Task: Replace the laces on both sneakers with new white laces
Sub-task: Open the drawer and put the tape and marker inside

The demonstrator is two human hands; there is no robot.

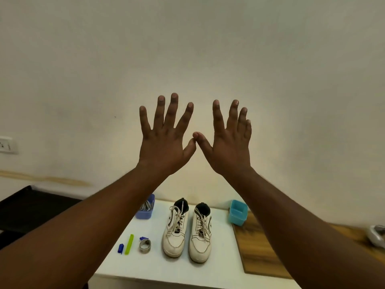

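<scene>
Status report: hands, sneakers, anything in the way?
Left hand and right hand raised, open, empty. Sneakers laced, untouched. Nothing blocking.

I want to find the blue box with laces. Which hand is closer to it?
Left. The left hand is raised above the blue box, slightly to its right. The right hand is just as high but farther right.

A white surface [220, 268] is seen, carrying two white sneakers [188, 231] side by side, a purple tub [145, 207], a teal tub [238, 212], a blue cap [120, 248], a green stick [129, 244] and a metal ring [145, 245].
</scene>
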